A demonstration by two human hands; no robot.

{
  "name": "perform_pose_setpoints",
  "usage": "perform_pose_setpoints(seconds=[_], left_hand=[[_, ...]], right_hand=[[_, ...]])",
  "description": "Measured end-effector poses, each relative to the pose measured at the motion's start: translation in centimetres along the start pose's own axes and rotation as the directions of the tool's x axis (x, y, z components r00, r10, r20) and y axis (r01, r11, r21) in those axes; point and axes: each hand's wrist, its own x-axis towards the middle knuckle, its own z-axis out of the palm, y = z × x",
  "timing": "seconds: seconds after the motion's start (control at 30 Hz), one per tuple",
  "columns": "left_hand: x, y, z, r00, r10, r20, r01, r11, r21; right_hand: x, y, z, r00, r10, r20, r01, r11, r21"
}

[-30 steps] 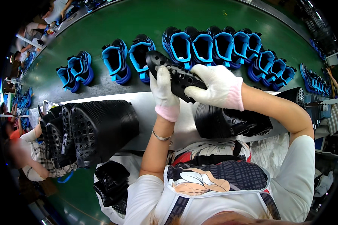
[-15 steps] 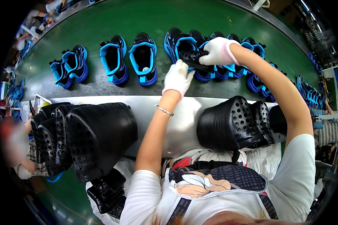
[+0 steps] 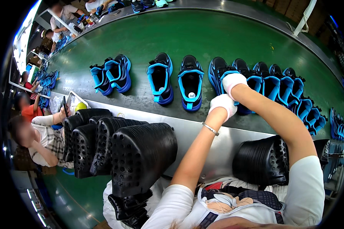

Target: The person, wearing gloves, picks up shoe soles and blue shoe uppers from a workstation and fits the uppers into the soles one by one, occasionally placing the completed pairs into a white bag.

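Both my hands wear white gloves and work at one black sneaker [image 3: 215,73] with blue lining, at the left end of a close row. My right hand [image 3: 233,82] bends down over its opening, fingers closed and partly hidden. At the heel, my left hand [image 3: 222,104] is closed on the sneaker, its fingertips covered. The black perforated insert does not show now; whatever lies inside the shoe is hidden by the gloves. Just left stands another sneaker [image 3: 191,81] with a round white sticker inside, beside a similar sneaker [image 3: 160,76].
Green conveyor belt [image 3: 172,32] carries the shoes, including a pair [image 3: 112,74] farther left. Along the near metal ledge [image 3: 218,150] lie nested black perforated inserts [image 3: 141,156] on the left and another stack [image 3: 262,160] on the right. A person [image 3: 46,133] sits at far left.
The black insert in my right hand has gone out of sight at the sneaker's opening. My left hand has closed at the heel. The whole view has shifted, showing more of the left side.
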Motion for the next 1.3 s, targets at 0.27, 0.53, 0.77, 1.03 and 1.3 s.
perform_pose_setpoints(seconds=[0.27,0.53,0.77,1.03,1.3], left_hand=[[0.5,0.9,-0.4,1.000,-0.012,0.004,0.011,0.995,0.103],[0.2,0.5,-0.5,1.000,0.008,0.009,-0.009,0.996,0.087],[0.5,1.1,-0.8,0.998,-0.026,0.056,0.019,0.994,0.111],[-0.3,0.3,1.4,0.993,-0.016,-0.119,0.028,0.994,0.103],[-1.4,1.6,-1.2,0.985,0.130,-0.115,-0.115,0.985,0.128]], right_hand=[[0.2,0.6,-1.0,0.990,-0.082,0.114,0.094,0.990,-0.105],[-1.6,-0.4,-3.5,0.965,-0.214,0.150,0.249,0.928,-0.277],[-0.7,-0.3,-3.4,0.972,-0.181,0.150,0.209,0.959,-0.193],[-5.0,2.0,-7.0,0.848,-0.461,0.262,0.511,0.842,-0.173],[-19.0,10.8,-13.0,0.944,-0.288,0.161,0.281,0.958,0.062]])
